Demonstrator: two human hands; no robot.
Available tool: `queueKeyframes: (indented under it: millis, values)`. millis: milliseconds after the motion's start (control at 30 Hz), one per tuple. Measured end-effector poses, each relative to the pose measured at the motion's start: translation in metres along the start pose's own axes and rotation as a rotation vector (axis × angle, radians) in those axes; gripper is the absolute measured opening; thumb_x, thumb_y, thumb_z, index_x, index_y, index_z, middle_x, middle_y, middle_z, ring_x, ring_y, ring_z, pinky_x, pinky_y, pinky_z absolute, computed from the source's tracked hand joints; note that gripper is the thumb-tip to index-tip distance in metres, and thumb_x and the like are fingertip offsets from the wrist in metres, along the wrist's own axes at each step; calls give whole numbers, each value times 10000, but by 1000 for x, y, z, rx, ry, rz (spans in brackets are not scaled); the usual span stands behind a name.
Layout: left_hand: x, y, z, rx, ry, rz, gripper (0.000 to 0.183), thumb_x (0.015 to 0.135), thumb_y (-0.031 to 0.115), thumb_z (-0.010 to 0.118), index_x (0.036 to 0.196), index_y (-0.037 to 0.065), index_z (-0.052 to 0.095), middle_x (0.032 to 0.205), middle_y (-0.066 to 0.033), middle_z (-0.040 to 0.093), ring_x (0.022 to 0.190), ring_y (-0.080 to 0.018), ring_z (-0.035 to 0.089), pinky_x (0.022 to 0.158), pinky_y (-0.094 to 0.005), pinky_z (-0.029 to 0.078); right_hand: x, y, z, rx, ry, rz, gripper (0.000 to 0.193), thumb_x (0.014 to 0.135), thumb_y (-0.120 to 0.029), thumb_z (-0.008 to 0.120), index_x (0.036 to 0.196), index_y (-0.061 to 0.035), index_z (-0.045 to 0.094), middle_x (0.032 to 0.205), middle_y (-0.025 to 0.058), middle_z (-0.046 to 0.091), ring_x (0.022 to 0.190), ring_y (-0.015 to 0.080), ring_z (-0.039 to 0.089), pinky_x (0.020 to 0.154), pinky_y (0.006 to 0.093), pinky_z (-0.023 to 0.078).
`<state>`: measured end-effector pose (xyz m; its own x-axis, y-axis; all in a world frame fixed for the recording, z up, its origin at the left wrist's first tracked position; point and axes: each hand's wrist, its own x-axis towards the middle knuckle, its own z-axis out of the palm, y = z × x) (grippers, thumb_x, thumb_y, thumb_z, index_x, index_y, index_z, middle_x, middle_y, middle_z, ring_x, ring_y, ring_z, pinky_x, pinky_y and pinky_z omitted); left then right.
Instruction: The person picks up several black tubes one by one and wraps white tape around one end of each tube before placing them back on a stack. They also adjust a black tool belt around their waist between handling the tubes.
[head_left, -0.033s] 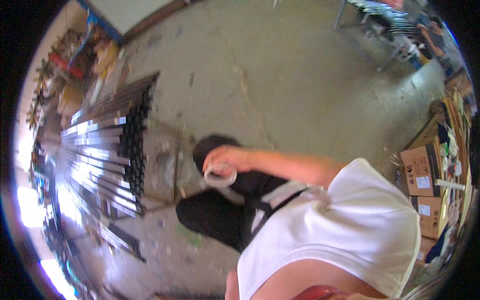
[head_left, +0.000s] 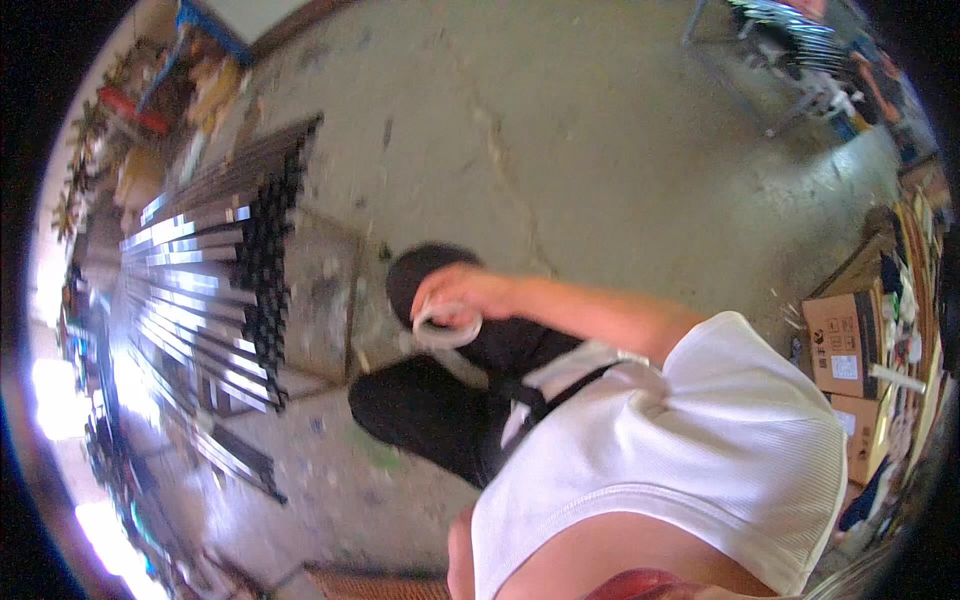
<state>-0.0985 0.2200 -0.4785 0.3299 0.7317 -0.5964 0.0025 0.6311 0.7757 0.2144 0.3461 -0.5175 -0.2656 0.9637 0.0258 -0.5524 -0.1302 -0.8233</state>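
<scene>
My right hand [head_left: 462,290] is closed around a pale, ring-shaped roll of tape [head_left: 450,334] with a hollow middle. It holds the roll above my legs, close to one dark-trousered knee [head_left: 425,265]. My other knee [head_left: 400,405] is bent just below it in the picture. Of my left side only a bit of the upper arm [head_left: 460,560] shows at the lower edge; the left hand is out of sight. Slight blur softens the right fingers.
A stack of long, dark and shiny metal tubes [head_left: 210,290] lies to the left, ends toward me. Cardboard boxes [head_left: 838,340] stand at the right beside upright boards. A metal-legged table [head_left: 780,60] is at the far right, near another person's arm [head_left: 878,90]. Concrete floor [head_left: 600,150] stretches ahead.
The whole view has shifted slightly, so the floor, right hand and roll appear a little higher. The right hand still grips the roll.
</scene>
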Motion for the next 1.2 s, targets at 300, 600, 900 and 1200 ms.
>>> queueKeyframes:
  millis: [300,600,900,1200]
  values:
    - [-36,1,4,319,28,-103,159,944,186,545,892,36,560,784,-50,520,732,-175,497,707,-316,424,-206,-121,-75,-485,553,307,309,796,-59,570,1089,-99,659,821,-20,593,731,85,543,621,217,435]
    - [-30,6,18,493,36,-194,158,942,184,550,895,33,564,782,-47,523,735,-173,506,711,-314,429,-362,9,-71,-706,64,1027,646,636,-103,749,1252,-126,556,1148,89,608,1043,228,576,927,396,452]
    - [-31,6,18,573,41,-197,158,940,182,555,899,30,569,779,-44,527,739,-171,514,715,-311,435,-373,41,-35,-529,284,1148,580,629,-226,798,1153,-73,599,1274,115,532,1227,283,462,1041,422,363]
    - [-39,1,12,620,51,-172,158,938,180,561,903,27,573,776,-41,531,743,-169,523,719,-308,440,-372,-35,-44,-171,164,1073,237,712,-248,763,758,-53,638,813,85,623,750,207,577,911,402,431]
